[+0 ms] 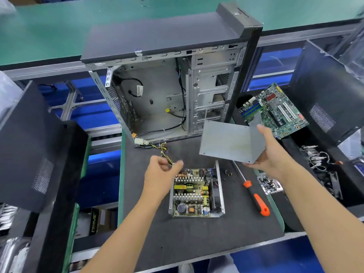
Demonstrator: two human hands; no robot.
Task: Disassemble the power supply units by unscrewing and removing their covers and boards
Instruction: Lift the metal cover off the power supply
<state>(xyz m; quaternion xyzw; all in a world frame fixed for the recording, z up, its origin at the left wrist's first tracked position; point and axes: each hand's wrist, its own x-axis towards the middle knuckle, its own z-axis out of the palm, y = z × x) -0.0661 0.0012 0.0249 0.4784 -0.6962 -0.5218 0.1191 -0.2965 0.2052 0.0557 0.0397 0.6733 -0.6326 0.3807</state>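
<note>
An open power supply unit (pixel 196 192) lies on the dark mat, its board with heatsinks, coils and capacitors exposed inside the metal tray. My right hand (pixel 266 152) holds the bent grey metal cover (pixel 226 141) lifted above and to the right of the unit. Just left of the unit's far end hovers my left hand (pixel 161 172), with its fingers curled around the yellow and black cable bundle (pixel 165 152) that leads from the unit. An orange-handled screwdriver (pixel 256 196) lies on the mat to the right, with loose screws (pixel 228 172) near the unit.
An empty computer case (pixel 167 91) stands open behind the mat. A green motherboard (pixel 275 111) lies at the right rear. Black side panels (pixel 33 146) lean at left and right. A bin with small parts (pixel 269 184) sits right of the screwdriver.
</note>
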